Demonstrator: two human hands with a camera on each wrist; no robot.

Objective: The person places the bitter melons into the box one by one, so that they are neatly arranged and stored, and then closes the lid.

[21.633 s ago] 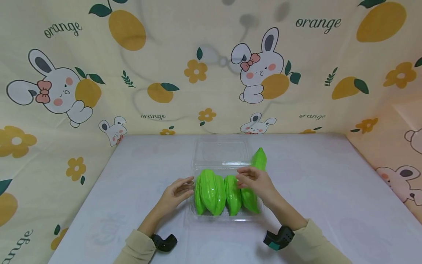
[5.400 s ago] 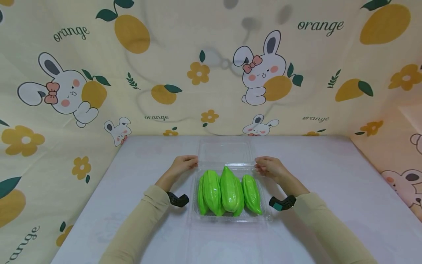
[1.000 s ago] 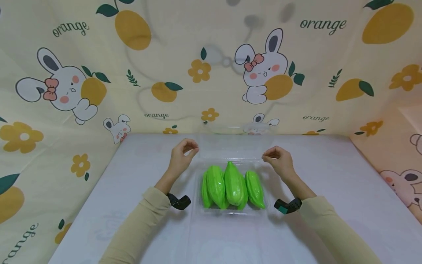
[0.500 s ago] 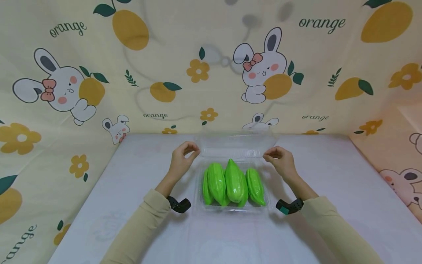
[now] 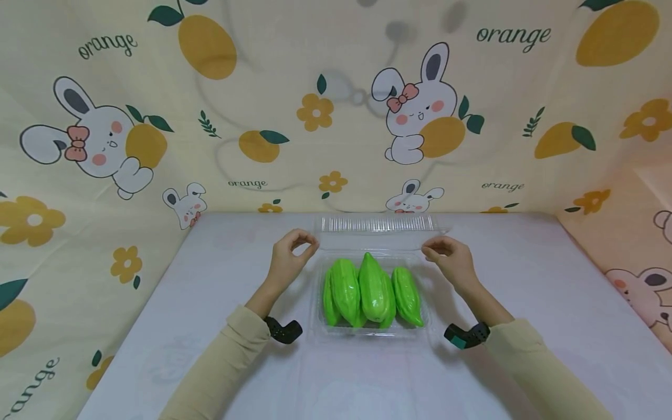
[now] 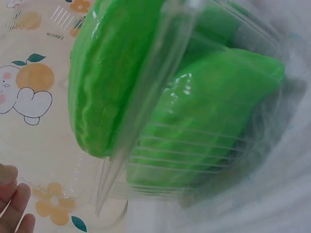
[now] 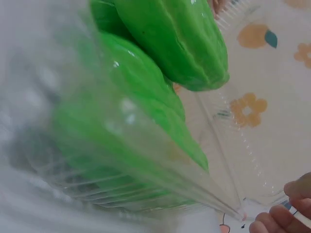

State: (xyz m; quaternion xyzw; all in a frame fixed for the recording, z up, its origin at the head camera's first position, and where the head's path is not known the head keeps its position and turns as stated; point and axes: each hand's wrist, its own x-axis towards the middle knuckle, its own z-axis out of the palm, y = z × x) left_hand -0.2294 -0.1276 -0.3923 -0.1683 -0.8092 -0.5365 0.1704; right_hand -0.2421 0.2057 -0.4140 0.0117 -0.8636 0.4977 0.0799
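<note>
Several glossy green ridged fruits, pointed and gourd-like, lie in a clear plastic clamshell box in the middle of the table. Behind them its hinged lid stands tilted up, ribbed side wall toward the head camera. My left hand pinches the lid's left edge between thumb and fingers. My right hand pinches the right edge likewise. In the right wrist view, the fingers meet the lid's thin rim at lower right. Only the fingertips show in the left wrist view, at its lower left.
A white cloth covers the table. Behind it hangs a cream backdrop printed with rabbits and oranges. Black wrist cameras are worn on the left wrist and right wrist.
Long before, the fruits were being arranged and the lid lay flat behind. Both hands have since taken its edges and raised it. Over the last second it has tilted further toward the head camera.
</note>
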